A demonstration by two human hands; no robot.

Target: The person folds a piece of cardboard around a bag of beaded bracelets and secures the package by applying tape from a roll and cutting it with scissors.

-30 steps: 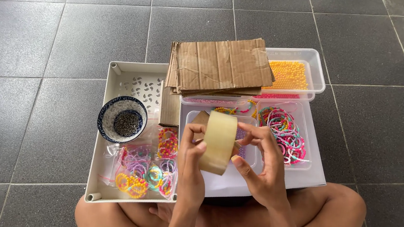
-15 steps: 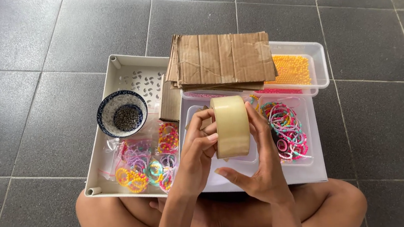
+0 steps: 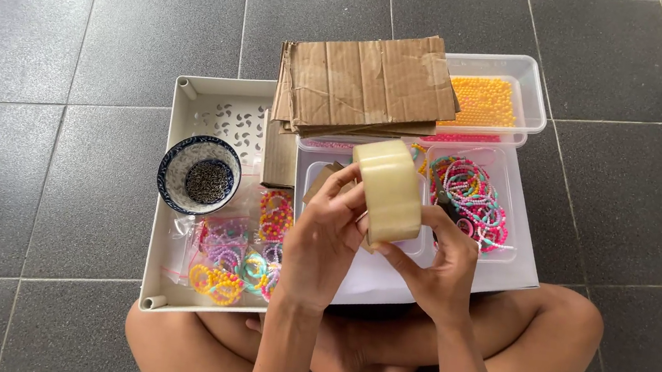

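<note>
Both of my hands hold a wide roll of clear packing tape (image 3: 387,189) above the trays. My left hand (image 3: 323,241) grips its left side, with fingers on the roll's edge. My right hand (image 3: 436,264) supports it from below and on the right. The roll stands on edge with its broad outer face turned up toward me. Under it lies a clear plastic lid (image 3: 452,277) resting on my crossed legs.
A white tray (image 3: 170,194) holds a patterned bowl of dark beads (image 3: 198,174) and bags of coloured bead bracelets (image 3: 238,254). A cardboard stack (image 3: 366,83) lies over clear boxes, one with orange beads (image 3: 483,102), one with bracelets (image 3: 473,197). Grey floor tiles surround everything.
The tape roll has been turned in my hands, from showing its open core side to showing its broad outer face, and lifted slightly higher.
</note>
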